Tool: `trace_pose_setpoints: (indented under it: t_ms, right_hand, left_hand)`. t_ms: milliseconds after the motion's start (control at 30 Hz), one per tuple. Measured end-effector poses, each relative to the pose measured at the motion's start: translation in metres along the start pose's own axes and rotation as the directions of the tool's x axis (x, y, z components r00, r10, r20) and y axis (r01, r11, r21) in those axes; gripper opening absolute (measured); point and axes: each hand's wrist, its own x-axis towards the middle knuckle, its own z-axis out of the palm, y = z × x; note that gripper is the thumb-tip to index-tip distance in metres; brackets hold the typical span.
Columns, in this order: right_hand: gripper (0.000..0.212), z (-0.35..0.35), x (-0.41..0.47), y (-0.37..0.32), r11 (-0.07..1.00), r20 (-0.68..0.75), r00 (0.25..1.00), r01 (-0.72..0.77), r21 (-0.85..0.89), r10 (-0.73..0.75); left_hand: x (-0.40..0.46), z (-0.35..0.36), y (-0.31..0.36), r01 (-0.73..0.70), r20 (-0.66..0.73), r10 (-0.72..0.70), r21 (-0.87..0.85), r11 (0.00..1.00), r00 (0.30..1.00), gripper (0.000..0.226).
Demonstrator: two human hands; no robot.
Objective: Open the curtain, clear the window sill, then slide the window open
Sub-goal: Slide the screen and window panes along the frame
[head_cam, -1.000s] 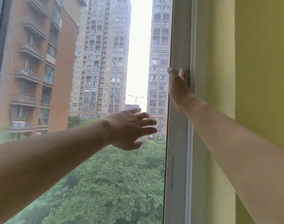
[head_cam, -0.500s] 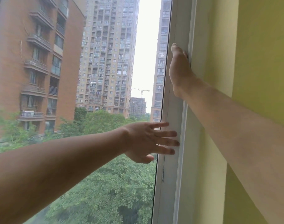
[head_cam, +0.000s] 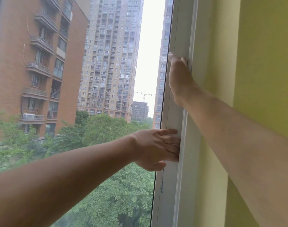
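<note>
Nearest, two bare forearms reaching in from either side; beyond them, left hand (head_cam: 156,149) laid flat, fingers straight and pressed against the white window frame (head_cam: 171,115), holding nothing, seemingly to shove the sash sideways along its track; above that contact, right hand (head_cam: 178,76) higher on the same upright, thumb up and fingers wrapped over the far edge next the yellow wall (head_cam: 263,63) (how tightly cannot be told, fingertips hidden), probably to pull where the lower palm pushes and keep the sash from racking; left of both grips, open view; no curtain or sill in sight, so judged the last step, sliding; farther off, green trees (head_cam: 107,128), a brick block (head_cam: 33,63), grey towers (head_cam: 110,54) and pale sky.
</note>
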Motion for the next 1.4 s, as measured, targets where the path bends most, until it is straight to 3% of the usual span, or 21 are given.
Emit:
trace_pose_setpoints:
  t_ms: [367,633,733,833,1167,1400]
  right_hand:
    - [0.07,-0.004,-0.005,-0.001,1.0,0.004,1.0,-0.011,-0.029,0.012]
    - [0.035,-0.004,-0.007,0.0,0.999,0.049,0.999,0.009,-0.037,-0.007]
    - [0.048,0.006,-0.015,0.01,1.0,0.098,0.995,-0.016,-0.013,0.017]
    - [0.045,0.024,-0.02,0.022,0.999,0.197,0.98,0.042,-0.025,-0.037]
    - [0.05,0.068,-0.015,0.029,0.994,0.267,0.958,0.089,0.065,-0.103]
    - [0.053,0.089,-0.018,0.043,0.984,0.323,0.945,-0.003,0.179,-0.056]
  left_hand:
    - [-0.004,-0.001,-0.001,0.018,0.019,-0.017,-0.031,0.999,1.0,0.052]
    - [-0.042,0.004,-0.005,0.063,0.111,-0.057,-0.053,0.997,0.992,0.052]
    - [-0.058,0.006,-0.004,0.104,0.152,-0.097,-0.037,0.994,0.984,0.053]
    - [-0.078,0.009,-0.002,0.141,0.189,-0.136,-0.014,0.99,0.973,0.055]
    - [-0.12,0.017,0.001,0.235,0.301,-0.221,-0.009,0.972,0.928,0.059]
    - [-0.143,0.018,-0.001,0.291,0.405,-0.26,-0.017,0.957,0.877,0.064]
